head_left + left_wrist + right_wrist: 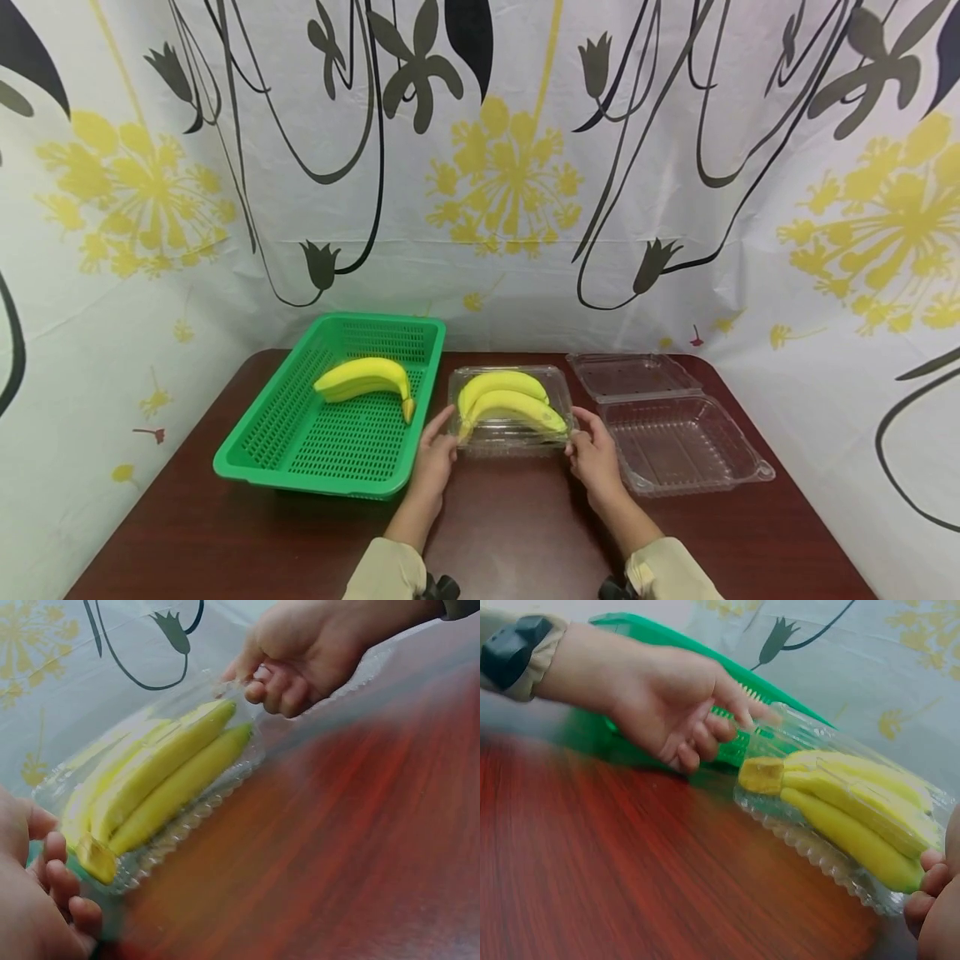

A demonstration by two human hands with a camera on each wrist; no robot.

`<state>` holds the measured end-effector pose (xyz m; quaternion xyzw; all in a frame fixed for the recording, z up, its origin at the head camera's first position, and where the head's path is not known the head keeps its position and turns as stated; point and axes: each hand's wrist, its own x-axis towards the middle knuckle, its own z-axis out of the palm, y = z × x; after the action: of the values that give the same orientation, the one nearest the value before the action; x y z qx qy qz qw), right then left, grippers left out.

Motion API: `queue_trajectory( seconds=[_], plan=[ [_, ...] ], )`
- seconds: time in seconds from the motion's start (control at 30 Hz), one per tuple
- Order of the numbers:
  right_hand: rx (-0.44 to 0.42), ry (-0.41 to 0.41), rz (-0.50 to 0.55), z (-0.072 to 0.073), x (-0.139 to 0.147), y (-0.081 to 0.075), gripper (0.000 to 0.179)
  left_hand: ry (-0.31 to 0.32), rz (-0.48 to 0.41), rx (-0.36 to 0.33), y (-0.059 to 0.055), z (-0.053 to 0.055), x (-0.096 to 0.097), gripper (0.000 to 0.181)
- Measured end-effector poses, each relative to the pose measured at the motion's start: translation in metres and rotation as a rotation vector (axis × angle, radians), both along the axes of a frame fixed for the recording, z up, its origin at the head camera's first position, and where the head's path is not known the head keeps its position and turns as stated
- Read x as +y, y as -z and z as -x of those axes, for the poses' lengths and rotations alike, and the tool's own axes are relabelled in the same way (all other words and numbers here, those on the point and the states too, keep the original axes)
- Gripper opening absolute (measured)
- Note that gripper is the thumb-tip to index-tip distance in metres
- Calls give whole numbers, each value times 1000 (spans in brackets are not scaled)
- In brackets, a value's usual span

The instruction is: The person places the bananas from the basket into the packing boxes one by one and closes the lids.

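Note:
A clear plastic clamshell container (510, 445) with its lid down is at the middle of the table, a bunch of yellow bananas (513, 402) inside. My left hand (433, 458) holds its left side near the front corner, and my right hand (597, 463) grips the opposite side. In the left wrist view the right thumb and forefinger pinch the container's corner, the other fingers curled in. The brown stem end (761, 775) of the bunch points toward the left hand. Ridged plastic (201, 819) runs along the container's near edge.
On the left stands a green plastic basket (322, 485) with another bunch of bananas (363, 377) in it. A second clear clamshell (675, 446) lies open on the right, its lid (633, 379) folded back. Behind the dark red table (517, 533) hangs a patterned cloth (510, 317).

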<state>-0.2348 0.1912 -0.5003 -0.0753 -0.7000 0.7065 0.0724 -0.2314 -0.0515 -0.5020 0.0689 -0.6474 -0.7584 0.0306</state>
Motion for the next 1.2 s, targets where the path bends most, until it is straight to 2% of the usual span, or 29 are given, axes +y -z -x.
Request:
queue_trajectory(
  seconds=[0.13, 0.27, 0.37, 0.47, 0.6, 0.7, 0.93, 1.1, 1.2],
  plan=[
    [-6, 34, 9, 3, -5, -1, 41, -53, 2, 9, 8, 2, 4, 52],
    [-11, 61, 17, 7, -7, -1, 39, -106, 14, 20, 7, 4, 8, 47],
    [-25, 68, 34, 10, -8, -2, 38, -117, -6, 29, 6, 5, 9, 43],
    [-36, 73, 61, 12, -8, -2, 38, -102, -31, 28, -4, -1, 9, 41],
    [-29, 93, 80, 14, -11, -3, 38, -96, -16, 19, -25, -11, 10, 40],
    [-20, 108, 89, 17, -14, -2, 36, -113, -5, 13, -30, -12, 11, 38],
    [-7, 132, 213, 23, -15, 2, 32, -128, -2, 16, -31, -11, 12, 37],
    [-12, 151, 210, 24, -16, -1, 32, -127, -20, 27, -29, -8, 12, 37],
    [-23, 152, 229, 24, -16, 0, 32, -133, -44, 30, -22, -5, 12, 37]
  ],
)
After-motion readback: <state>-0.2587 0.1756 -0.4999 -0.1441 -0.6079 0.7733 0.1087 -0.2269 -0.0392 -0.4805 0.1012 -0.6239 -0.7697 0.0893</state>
